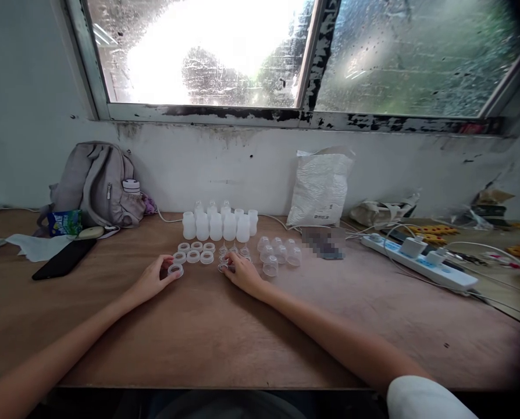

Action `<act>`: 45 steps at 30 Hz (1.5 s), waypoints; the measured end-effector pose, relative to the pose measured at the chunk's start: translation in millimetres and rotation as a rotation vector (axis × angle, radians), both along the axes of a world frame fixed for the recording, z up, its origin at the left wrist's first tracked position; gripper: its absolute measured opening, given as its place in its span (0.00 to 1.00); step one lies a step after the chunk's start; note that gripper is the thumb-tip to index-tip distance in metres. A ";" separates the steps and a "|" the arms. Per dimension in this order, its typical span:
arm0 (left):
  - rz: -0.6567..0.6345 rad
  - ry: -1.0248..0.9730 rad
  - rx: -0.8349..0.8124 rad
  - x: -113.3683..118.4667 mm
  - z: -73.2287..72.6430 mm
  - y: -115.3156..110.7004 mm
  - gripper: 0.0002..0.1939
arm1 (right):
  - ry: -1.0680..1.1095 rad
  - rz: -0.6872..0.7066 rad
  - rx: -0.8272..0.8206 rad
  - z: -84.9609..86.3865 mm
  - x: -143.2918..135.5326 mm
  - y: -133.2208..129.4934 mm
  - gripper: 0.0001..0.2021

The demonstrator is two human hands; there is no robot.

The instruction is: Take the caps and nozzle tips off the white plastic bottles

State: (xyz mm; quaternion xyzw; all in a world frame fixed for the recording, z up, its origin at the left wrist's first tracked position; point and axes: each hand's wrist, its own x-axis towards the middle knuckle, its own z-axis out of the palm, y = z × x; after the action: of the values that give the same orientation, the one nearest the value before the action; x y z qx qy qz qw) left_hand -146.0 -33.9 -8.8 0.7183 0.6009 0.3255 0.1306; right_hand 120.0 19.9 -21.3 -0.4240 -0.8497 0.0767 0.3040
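Observation:
My left hand (159, 275) has its thumb and fingers around a white ring (175, 270) at the near left end of the ring group. Several more white rings (193, 256) lie flat just beyond it. My right hand (239, 270) is closed at a small clear nipple-like piece (223, 266), with others of that kind (244, 251) behind its fingers. Translucent bottles (216, 226) stand upright in rows farther back. To the right of my right hand are several clear domed caps (270, 266).
On the left are a grey backpack (96, 183), a black phone (63, 259) and white tissue (39, 247). A white plastic bag (320, 187) leans on the wall. A power strip (421, 265) with cables lies right, near a blurred dark object (325, 243).

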 end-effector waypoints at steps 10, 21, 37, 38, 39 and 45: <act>-0.057 0.102 0.347 17.8 20.0 29.2 0.13 | 0.031 0.008 0.024 2.3 1.1 -4.7 0.11; 0.117 0.449 0.410 117.6 117.8 178.2 0.20 | 0.074 0.006 0.047 7.8 7.5 -17.0 0.10; 0.128 0.452 0.385 136.3 119.9 208.5 0.12 | -0.046 -0.026 0.052 11.0 6.8 -23.1 0.10; 0.122 0.426 0.432 136.8 125.2 206.4 0.11 | -0.043 -0.025 0.047 11.0 6.5 -24.1 0.10; 0.119 0.398 0.478 137.3 132.2 203.7 0.10 | -0.036 -0.025 0.044 11.5 6.3 -25.0 0.10; 0.057 0.189 0.715 136.9 197.2 159.3 0.12 | 0.220 -0.040 0.083 42.7 17.0 -14.7 0.13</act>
State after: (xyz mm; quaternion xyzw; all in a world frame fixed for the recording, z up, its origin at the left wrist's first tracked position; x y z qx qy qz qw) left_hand -9.0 125.3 188.3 0.7283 0.4787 0.4504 -0.1938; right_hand 137.1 5.2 21.4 -0.4171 -0.8048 0.0815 0.4143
